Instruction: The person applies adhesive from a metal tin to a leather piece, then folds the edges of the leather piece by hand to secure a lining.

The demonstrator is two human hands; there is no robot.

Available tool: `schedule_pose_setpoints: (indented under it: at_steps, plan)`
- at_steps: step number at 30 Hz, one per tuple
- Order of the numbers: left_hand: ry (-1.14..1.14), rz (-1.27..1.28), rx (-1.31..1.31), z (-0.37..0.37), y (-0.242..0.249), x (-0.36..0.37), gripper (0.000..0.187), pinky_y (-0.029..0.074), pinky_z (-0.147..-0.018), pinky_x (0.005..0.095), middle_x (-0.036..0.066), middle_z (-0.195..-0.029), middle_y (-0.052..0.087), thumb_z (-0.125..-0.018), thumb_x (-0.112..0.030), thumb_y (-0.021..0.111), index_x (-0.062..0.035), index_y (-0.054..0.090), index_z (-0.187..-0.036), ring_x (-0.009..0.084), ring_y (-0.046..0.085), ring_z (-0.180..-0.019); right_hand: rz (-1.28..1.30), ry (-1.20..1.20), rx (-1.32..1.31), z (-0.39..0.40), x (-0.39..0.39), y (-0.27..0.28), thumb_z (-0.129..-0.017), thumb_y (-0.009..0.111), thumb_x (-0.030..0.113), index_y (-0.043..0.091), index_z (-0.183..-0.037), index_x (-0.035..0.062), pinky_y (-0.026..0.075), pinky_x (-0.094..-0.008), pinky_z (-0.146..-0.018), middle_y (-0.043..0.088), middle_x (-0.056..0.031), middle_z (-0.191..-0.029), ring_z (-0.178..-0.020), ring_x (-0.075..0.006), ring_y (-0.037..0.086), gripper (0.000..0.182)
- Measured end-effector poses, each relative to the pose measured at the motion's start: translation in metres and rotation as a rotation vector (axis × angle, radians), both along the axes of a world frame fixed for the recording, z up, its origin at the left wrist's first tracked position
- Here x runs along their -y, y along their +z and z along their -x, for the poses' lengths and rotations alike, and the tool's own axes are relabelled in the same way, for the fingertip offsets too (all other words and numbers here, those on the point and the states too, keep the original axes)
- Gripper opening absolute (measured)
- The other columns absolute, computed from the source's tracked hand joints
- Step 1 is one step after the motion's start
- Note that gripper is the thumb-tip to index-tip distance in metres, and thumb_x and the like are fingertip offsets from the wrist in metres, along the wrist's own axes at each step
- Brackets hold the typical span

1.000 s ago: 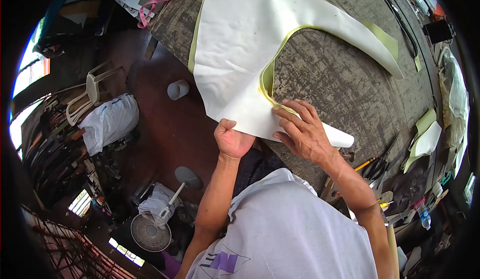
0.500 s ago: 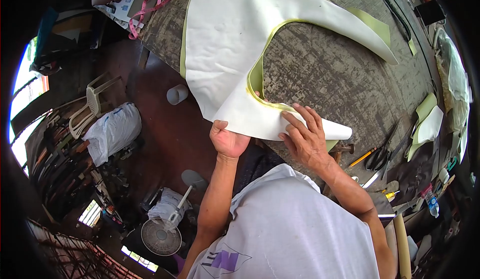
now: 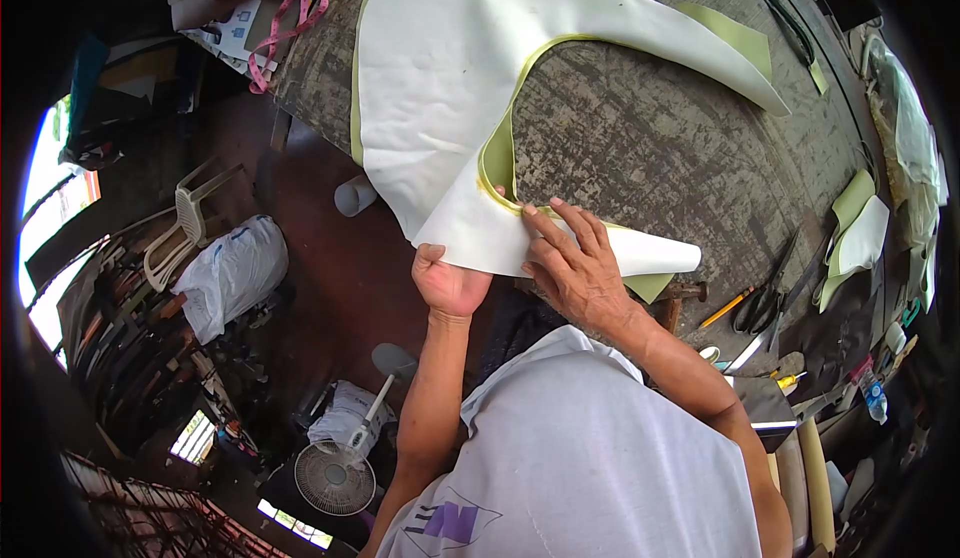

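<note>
A large curved panel (image 3: 420,98), white on its upper face and yellow-green underneath, looks like leatherette or backed cloth. It lies partly on the worktable, its near part lifted over the edge. My left hand (image 3: 455,283) holds the near edge, thumb on top and the other fingers underneath, mostly hidden. A fingertip shows at the inner curve. My right hand (image 3: 580,263) rests on the narrow arm of the panel with fingers apart, their tips pressing along the folded yellow-green inner edge (image 3: 515,198).
On the worktable (image 3: 640,138) to the right lie black scissors (image 3: 760,308), a pencil (image 3: 727,307), a hammer (image 3: 680,293) and a green-white offcut (image 3: 855,233). A pink measuring tape (image 3: 290,23) hangs at the upper left. Below left stand a fan (image 3: 335,476) and a plastic chair (image 3: 185,218).
My right hand has slid left along the inner edge, toward my left hand. The left hand keeps its hold, and the whole view has shifted slightly.
</note>
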State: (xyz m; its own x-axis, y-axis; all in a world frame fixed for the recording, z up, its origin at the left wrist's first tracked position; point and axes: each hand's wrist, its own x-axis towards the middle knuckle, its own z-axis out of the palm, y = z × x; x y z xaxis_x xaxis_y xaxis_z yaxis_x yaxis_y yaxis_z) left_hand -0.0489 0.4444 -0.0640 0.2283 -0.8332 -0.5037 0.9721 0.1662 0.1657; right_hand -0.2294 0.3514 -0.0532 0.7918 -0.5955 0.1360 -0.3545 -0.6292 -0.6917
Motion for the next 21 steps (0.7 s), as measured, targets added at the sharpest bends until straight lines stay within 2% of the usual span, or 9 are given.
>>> schedule_pose_setpoints:
  at_steps: [4,7,8,14,17,18,21]
  plan:
    - [-0.013,-0.006,-0.001,-0.001,-0.001,0.000,0.092,0.013,-0.122,0.0518,0.028,-0.157,0.023,-0.073,-0.018,0.056,0.0080,0.018,-0.152,0.0398,0.023,-0.147,0.021,0.045,0.004,0.010,0.003,-0.001,-0.081,0.076,0.017,0.057,-0.096,0.0054,0.042,-0.0498,-0.104,0.053,-0.0104,-0.138,-0.127,-0.0335,0.049,0.027]
    - [-0.024,0.032,-0.027,0.000,0.001,0.002,0.092,0.013,-0.122,0.0521,0.028,-0.157,0.023,-0.072,-0.018,0.056,0.0076,0.017,-0.152,0.0397,0.022,-0.147,-0.006,0.005,0.092,0.022,0.007,-0.003,-0.079,0.077,0.014,0.057,-0.095,0.0048,0.043,-0.0507,-0.102,0.056,-0.0114,-0.129,-0.124,-0.0329,0.051,0.027]
    - [-0.027,0.049,-0.037,0.000,0.002,0.003,0.092,0.013,-0.122,0.0522,0.028,-0.157,0.023,-0.072,-0.018,0.056,0.0075,0.017,-0.152,0.0397,0.022,-0.147,-0.021,-0.028,0.140,0.022,0.008,-0.002,-0.078,0.077,0.012,0.057,-0.096,0.0045,0.044,-0.0511,-0.101,0.058,-0.0112,-0.121,-0.119,-0.0322,0.053,0.028]
    - [0.032,-0.037,-0.047,0.000,-0.003,-0.004,0.091,0.014,-0.122,0.0522,0.028,-0.157,0.024,-0.072,-0.017,0.055,0.0070,0.019,-0.152,0.0395,0.024,-0.146,0.008,-0.001,0.093,-0.005,0.010,0.011,-0.076,0.078,0.011,0.057,-0.095,0.0042,0.047,-0.0495,-0.099,0.059,-0.0114,-0.113,-0.112,-0.0329,0.055,0.029]
    - [-0.037,0.029,-0.034,-0.001,0.003,0.001,0.090,0.015,-0.122,0.0523,0.027,-0.157,0.026,-0.072,-0.016,0.055,0.0065,0.020,-0.152,0.0387,0.025,-0.146,-0.013,-0.005,0.129,0.011,0.004,-0.004,-0.077,0.079,0.013,0.056,-0.096,0.0034,0.045,-0.0502,-0.100,0.058,-0.0125,-0.111,-0.112,-0.0339,0.054,0.031]
    - [-0.035,0.001,-0.021,-0.002,0.003,-0.001,0.089,0.015,-0.122,0.0518,0.026,-0.157,0.027,-0.073,-0.016,0.055,0.0065,0.021,-0.152,0.0382,0.026,-0.146,-0.028,-0.036,0.147,0.023,0.001,-0.012,-0.075,0.081,0.017,0.056,-0.104,0.0045,0.043,-0.0511,-0.102,0.054,-0.0148,-0.116,-0.115,-0.0357,0.051,0.040]
    - [-0.030,-0.081,0.015,-0.003,-0.001,-0.012,0.085,0.017,-0.122,0.0500,0.023,-0.156,0.030,-0.074,-0.016,0.054,0.0062,0.025,-0.150,0.0365,0.028,-0.145,-0.138,-0.204,-0.032,0.040,0.001,-0.011,-0.070,0.086,0.023,0.052,-0.115,0.0076,0.040,-0.0526,-0.103,0.047,-0.0183,-0.128,-0.120,-0.0380,0.046,0.058]
